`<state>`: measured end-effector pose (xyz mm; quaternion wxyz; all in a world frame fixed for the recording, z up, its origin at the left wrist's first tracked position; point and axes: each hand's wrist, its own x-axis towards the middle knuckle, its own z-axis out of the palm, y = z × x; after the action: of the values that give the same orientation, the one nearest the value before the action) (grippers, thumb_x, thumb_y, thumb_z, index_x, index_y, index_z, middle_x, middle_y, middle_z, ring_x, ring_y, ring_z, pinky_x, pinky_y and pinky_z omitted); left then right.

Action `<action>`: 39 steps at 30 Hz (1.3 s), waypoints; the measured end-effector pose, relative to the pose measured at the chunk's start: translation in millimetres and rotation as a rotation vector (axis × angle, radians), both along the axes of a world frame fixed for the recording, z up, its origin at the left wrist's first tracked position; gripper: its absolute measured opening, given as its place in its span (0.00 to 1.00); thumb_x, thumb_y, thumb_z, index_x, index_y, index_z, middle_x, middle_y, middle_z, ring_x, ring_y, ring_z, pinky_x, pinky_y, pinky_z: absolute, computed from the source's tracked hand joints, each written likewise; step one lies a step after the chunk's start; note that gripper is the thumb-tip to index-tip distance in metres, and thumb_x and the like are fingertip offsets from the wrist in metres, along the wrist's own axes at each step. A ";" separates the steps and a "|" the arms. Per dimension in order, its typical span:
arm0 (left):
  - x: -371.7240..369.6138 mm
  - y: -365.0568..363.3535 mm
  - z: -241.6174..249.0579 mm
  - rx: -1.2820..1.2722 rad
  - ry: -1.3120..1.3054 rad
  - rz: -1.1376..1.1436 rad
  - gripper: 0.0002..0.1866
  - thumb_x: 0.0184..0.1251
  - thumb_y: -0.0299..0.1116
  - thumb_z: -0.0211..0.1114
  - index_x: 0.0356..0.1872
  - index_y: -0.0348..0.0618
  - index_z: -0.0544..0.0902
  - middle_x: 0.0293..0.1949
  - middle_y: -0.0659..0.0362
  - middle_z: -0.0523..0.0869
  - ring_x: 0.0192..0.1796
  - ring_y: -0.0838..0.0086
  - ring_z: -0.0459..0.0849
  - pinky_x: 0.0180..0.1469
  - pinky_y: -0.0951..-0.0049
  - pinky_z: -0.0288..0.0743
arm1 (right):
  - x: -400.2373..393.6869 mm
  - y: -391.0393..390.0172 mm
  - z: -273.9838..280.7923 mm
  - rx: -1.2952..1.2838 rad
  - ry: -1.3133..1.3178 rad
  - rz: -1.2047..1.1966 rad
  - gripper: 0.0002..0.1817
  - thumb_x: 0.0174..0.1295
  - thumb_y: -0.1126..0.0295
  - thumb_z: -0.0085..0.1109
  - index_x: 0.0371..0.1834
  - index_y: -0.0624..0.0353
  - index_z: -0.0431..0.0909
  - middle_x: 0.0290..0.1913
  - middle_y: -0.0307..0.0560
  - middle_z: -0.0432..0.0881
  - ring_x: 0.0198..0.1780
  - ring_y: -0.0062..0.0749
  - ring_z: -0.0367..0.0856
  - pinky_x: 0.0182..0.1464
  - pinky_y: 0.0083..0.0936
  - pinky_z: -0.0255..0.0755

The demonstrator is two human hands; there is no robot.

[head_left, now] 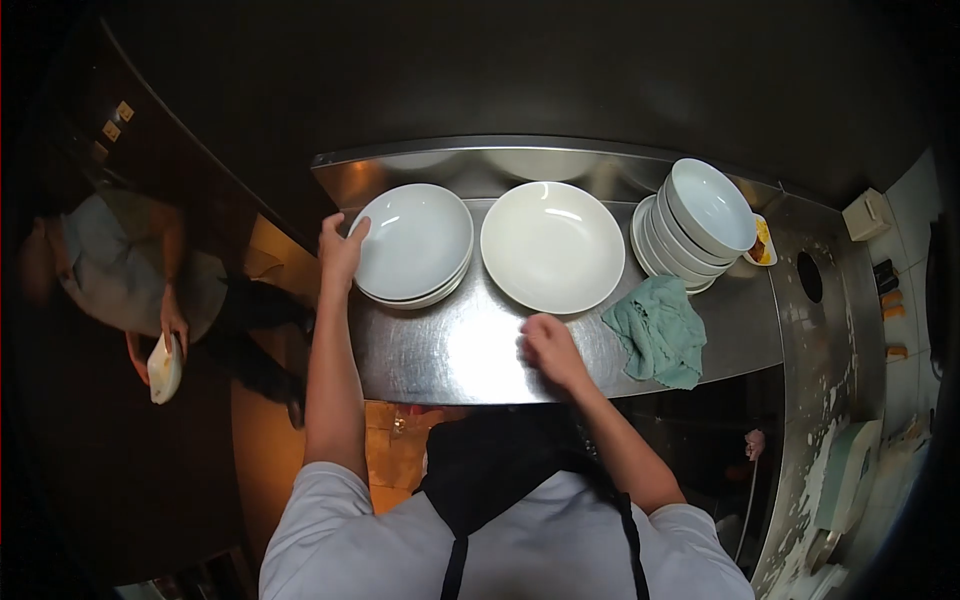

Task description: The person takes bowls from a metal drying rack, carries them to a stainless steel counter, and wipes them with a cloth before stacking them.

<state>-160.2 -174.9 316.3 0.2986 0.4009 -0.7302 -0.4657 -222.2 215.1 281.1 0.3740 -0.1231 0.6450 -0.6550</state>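
Observation:
At the left of the steel counter is a small stack of deep white plates (415, 240). My left hand (341, 250) is at the stack's left edge, its thumb over the top plate's rim and its fingers outside it. A single wide white plate (551, 245) lies in the middle of the counter. Just below its front rim is my right hand (550, 350), its fingers curled in with nothing visible in them. A crumpled green cloth (658, 332) rests on the counter to the right of that hand.
White bowls (710, 208) and plates are stacked, leaning, on the right of the steel counter (420, 350). Beside them is a small dish with food (762, 240). Further right is a metal surface with a round hole (809, 277). A person (150, 270) at left holds a white dish (165, 370).

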 end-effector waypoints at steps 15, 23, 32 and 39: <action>91.1 50.6 -35.7 0.540 0.328 -0.238 0.45 0.44 0.19 0.53 0.74 0.37 0.64 0.64 0.48 0.75 0.67 0.57 0.75 0.71 0.63 0.68 | 31.5 -118.2 0.0 0.001 0.147 -0.083 0.43 0.64 0.65 0.57 0.80 0.58 0.47 0.69 0.66 0.70 0.67 0.52 0.73 0.63 0.38 0.71; 106.6 95.1 -24.8 0.680 0.596 -0.244 0.46 0.45 0.25 0.51 0.76 0.34 0.59 0.68 0.46 0.72 0.69 0.56 0.73 0.72 0.60 0.67 | 80.4 -91.1 19.9 0.047 0.230 -0.202 0.46 0.56 0.71 0.54 0.80 0.61 0.46 0.65 0.70 0.71 0.67 0.60 0.73 0.69 0.41 0.66; 17.4 140.7 63.4 0.550 0.589 -0.422 0.44 0.51 0.26 0.51 0.77 0.33 0.59 0.70 0.45 0.70 0.72 0.56 0.70 0.74 0.64 0.62 | 26.5 -41.8 72.6 -0.137 0.186 -0.384 0.41 0.58 0.72 0.52 0.77 0.65 0.49 0.65 0.59 0.70 0.67 0.43 0.69 0.71 0.33 0.62; -96.8 153.7 41.7 0.670 0.374 -0.584 0.43 0.50 0.24 0.51 0.76 0.32 0.61 0.69 0.45 0.73 0.70 0.59 0.72 0.72 0.66 0.65 | -31.3 -17.9 53.5 -0.183 0.010 -0.585 0.39 0.59 0.74 0.51 0.76 0.64 0.50 0.67 0.57 0.66 0.69 0.42 0.65 0.72 0.34 0.59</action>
<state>-256.9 -21.2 358.1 0.1362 0.1626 -0.5557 -0.8038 -253.5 197.3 334.6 0.1540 0.0315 0.5932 -0.7895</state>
